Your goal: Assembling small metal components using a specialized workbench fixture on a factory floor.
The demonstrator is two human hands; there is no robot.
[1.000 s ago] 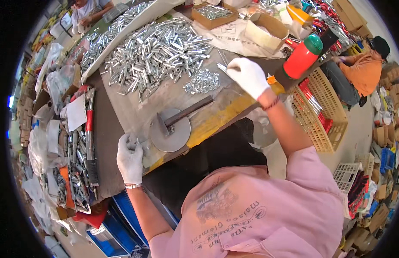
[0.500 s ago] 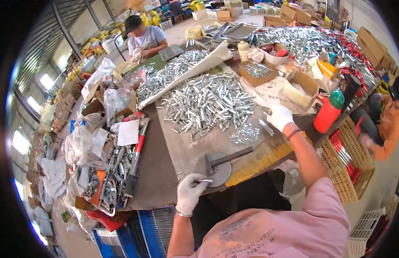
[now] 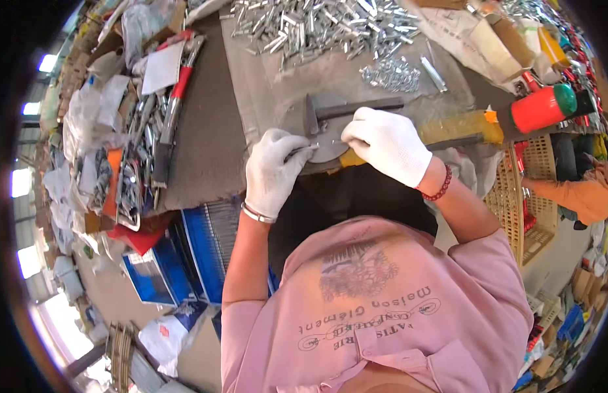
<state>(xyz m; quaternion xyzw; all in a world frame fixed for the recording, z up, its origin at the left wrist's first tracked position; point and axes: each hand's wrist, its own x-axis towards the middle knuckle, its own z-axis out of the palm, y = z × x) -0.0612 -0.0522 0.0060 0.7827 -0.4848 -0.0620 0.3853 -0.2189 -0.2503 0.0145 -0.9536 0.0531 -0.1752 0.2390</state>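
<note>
Both hands have drawn together at the near edge of the worktop (image 3: 206,131): the white-gloved left hand (image 3: 272,171) pinches a thin metal pin (image 3: 303,149), the right hand (image 3: 387,144) closes its fingertips just beside it, over a round grey steel disc (image 3: 327,147). Beyond lie a dull hammer (image 3: 346,108), small screws (image 3: 390,73) and shiny metal tubes (image 3: 323,23).
</note>
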